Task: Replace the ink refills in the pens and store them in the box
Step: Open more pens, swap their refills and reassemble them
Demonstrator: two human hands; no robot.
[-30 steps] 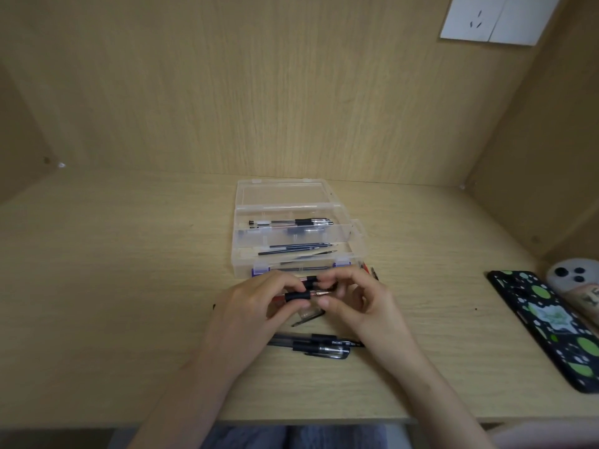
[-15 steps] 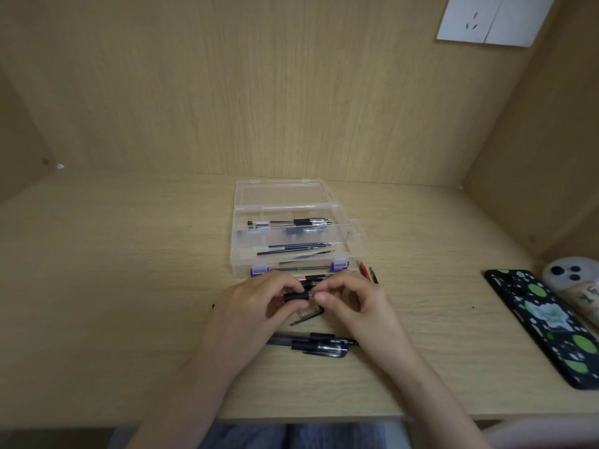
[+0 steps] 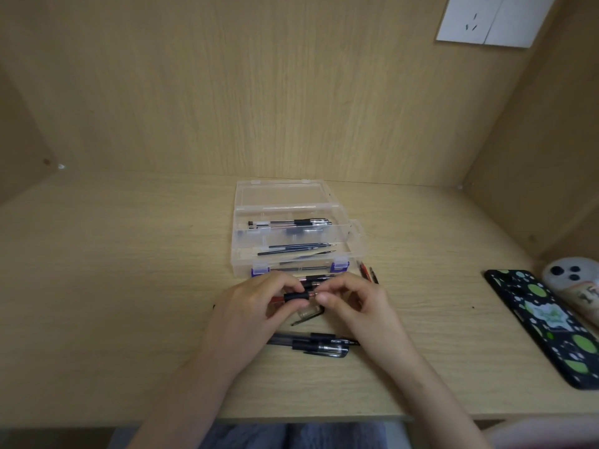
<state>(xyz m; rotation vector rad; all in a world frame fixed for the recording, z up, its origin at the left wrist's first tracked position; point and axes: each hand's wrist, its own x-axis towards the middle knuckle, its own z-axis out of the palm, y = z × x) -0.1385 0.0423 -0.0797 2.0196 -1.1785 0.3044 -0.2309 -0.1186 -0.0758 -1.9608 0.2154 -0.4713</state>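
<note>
A pen with a black grip is held level between both hands, just in front of the clear plastic box. My left hand pinches the grip and barrel. My right hand has its fingertips closed on the pen's tip end. The open box holds pens in its far compartment and loose refills in the near one. Two more pens lie on the desk below my hands. A clear pen cap lies under the hands.
A phone in a black and green case lies at the right, with a pale round object behind it. Small red and black pieces lie right of the box. The desk's front edge runs below my forearms.
The metal tip that showed past the black grip is now hidden under my right fingertips, which have closed in on the pen's end. The hands have barely shifted.
</note>
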